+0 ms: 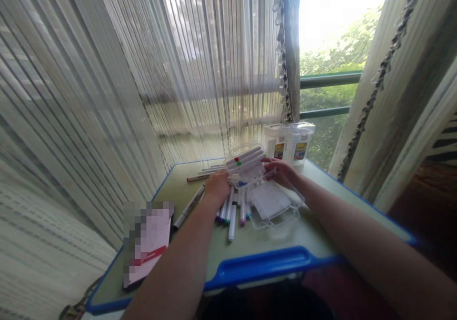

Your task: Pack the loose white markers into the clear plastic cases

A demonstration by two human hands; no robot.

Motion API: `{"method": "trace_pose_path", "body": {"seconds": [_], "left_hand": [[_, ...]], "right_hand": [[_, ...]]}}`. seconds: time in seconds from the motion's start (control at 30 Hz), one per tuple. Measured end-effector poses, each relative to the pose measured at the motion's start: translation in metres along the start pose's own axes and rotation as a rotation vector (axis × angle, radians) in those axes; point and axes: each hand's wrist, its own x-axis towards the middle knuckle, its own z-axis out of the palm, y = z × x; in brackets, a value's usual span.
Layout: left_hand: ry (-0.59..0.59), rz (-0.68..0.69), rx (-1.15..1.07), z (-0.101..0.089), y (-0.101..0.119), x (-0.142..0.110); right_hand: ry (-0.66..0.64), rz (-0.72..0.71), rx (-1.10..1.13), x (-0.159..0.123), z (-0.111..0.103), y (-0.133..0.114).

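Observation:
A clear plastic marker case point(248, 172) is tilted up over the table, its lid hanging open toward me. Several white markers point(246, 159) lie in it, one with a red end and one with a green end. My left hand point(217, 185) grips the case's left side, its fingertips partly hidden. On the other side my right hand point(279, 171) holds the case's right edge between thumb and fingers. A white sheet point(270, 200) lies against the clear lid point(288, 214). Below the case, several loose markers point(232, 222) with blue, green and pink caps spread on the table.
More markers point(198, 177) lie beyond my left hand, and a black-and-white marker point(189, 207) rests beside my left forearm. A pink-and-red flat item point(152, 248), partly blurred, is at the left. Two clear containers point(300, 144) stand at the back of the blue-edged table point(264, 263), near the curtains.

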Motion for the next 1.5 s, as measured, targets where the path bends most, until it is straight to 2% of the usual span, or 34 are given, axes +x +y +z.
{"method": "trace_pose_path", "body": {"seconds": [0.33, 0.6, 0.97, 1.23, 1.5], "left_hand": [[-0.034, -0.042, -0.036, 0.001, -0.001, -0.001], [-0.047, -0.080, -0.071, 0.001, 0.000, -0.002], [-0.019, -0.068, -0.117, -0.001, 0.002, -0.002], [-0.012, -0.154, -0.089, -0.008, 0.004, -0.003], [0.021, -0.274, -0.128, -0.013, 0.003, -0.002]], "right_hand": [[0.049, -0.003, 0.136, -0.002, 0.001, -0.006], [0.096, -0.053, 0.092, 0.001, 0.000, -0.002], [0.100, -0.022, 0.063, 0.003, -0.006, 0.000], [0.233, 0.015, 0.051, 0.006, -0.010, -0.001], [0.187, -0.070, 0.098, 0.009, -0.015, 0.000]]}}
